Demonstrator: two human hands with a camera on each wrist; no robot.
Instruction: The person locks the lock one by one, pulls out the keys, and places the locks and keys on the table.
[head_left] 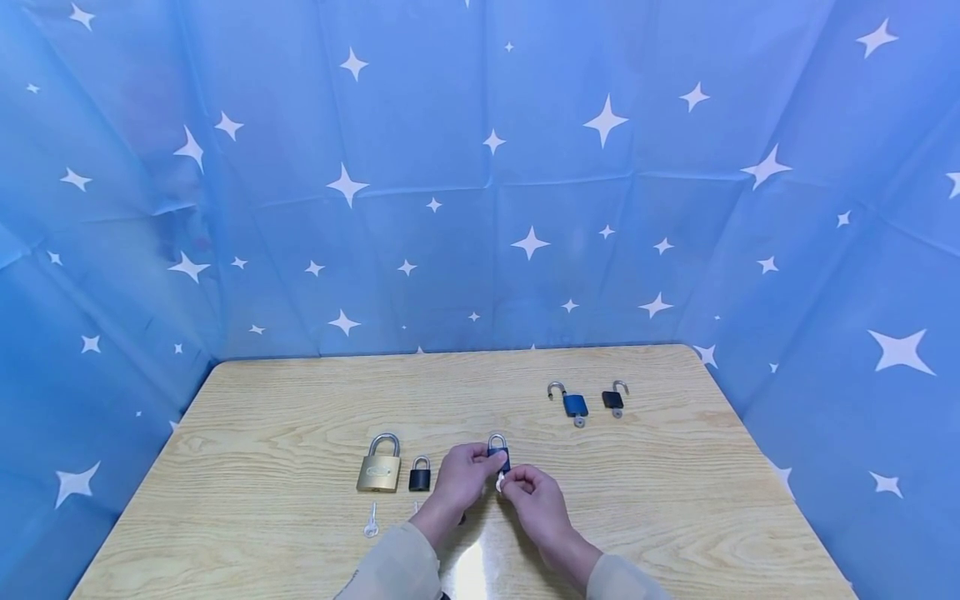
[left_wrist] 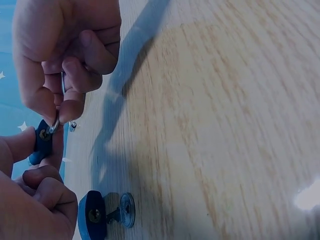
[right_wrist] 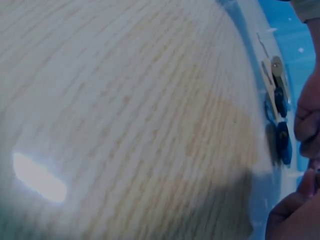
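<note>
My left hand (head_left: 463,477) holds a small dark blue padlock (head_left: 492,456) between thumb and fingers, its shackle closed and pointing away from me. In the left wrist view the keyhole of this padlock (left_wrist: 42,145) faces my right hand (left_wrist: 70,55). With thumb and forefinger my right hand pinches a small silver key (left_wrist: 55,123), right at the keyhole end of the padlock. Left of my hands, a closed black padlock (head_left: 420,478) and a larger closed brass padlock (head_left: 378,473) lie on the table.
A silver key (head_left: 371,522) lies below the brass padlock, another key (head_left: 417,506) below the black one. Farther back on the right are a blue padlock (head_left: 576,406) and a black padlock (head_left: 612,399), shackles open, keys inserted. A starry blue curtain (head_left: 450,108) surrounds the wooden table (head_left: 675,517).
</note>
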